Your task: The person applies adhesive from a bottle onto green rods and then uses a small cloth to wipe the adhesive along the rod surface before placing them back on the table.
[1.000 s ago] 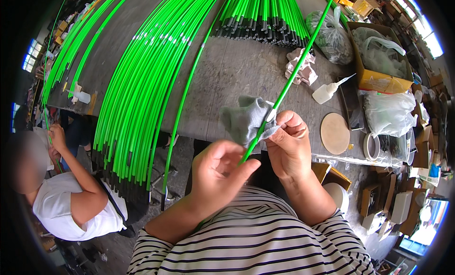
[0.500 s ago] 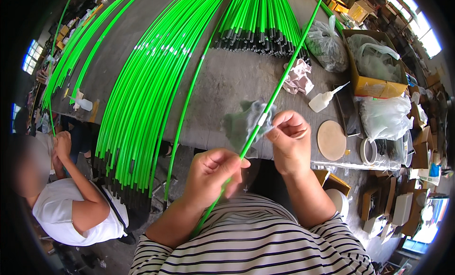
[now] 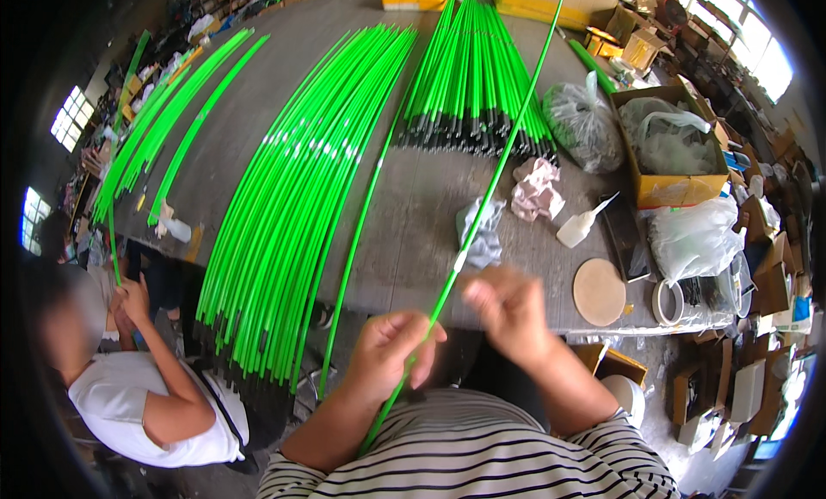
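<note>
A long thin green rod (image 3: 499,176) with a white band slants from my lap up across the table. My left hand (image 3: 389,357) is closed around it below the band. My right hand (image 3: 512,318) is just right of the rod, near the band; motion smears its fingers, so their grip is unclear. Behind the rod, a crumpled grey rag (image 3: 483,232) lies on the table. A pinkish rag (image 3: 535,189) is crumpled farther back to the right.
Many green rods with black ends (image 3: 301,206) lie fanned at left; another bundle (image 3: 473,77) lies at the back. To the right are a squeeze bottle (image 3: 578,228), a round disc (image 3: 600,291), a tape roll (image 3: 668,303) and a yellow box (image 3: 680,189). A co-worker (image 3: 146,396) sits at left.
The grey rag, blurred beside my right hand before, now lies on the table. My right hand has moved down and toward me. My left hand stays on the rod; the view has tilted up.
</note>
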